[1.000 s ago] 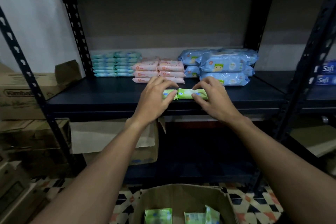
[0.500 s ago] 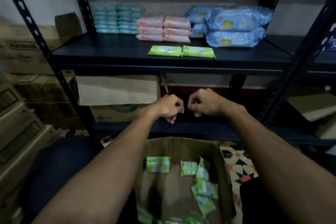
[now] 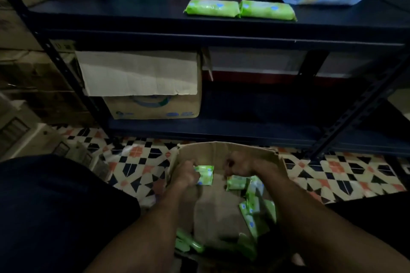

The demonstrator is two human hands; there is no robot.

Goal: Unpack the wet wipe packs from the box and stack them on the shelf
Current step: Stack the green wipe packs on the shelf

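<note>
Both hands reach into the open cardboard box (image 3: 221,146) on the floor. The left hand (image 3: 186,173) grips a green wipe pack (image 3: 205,176) near the box's far wall. The right hand (image 3: 239,165), fingers curled, sits over a second pack (image 3: 236,183); whether it grips it cannot be told. Two more green packs (image 3: 213,8) lie end to end at the shelf's (image 3: 133,13) front edge.

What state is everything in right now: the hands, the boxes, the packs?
Floor box: open, loose green packs inside.
Left hand: grips a green pack inside it.
Right hand: fingers curled above another pack; grip unclear.
Two shelf packs: lying flat, side by side.
Lower-shelf box: flap hanging down, open.
</note>
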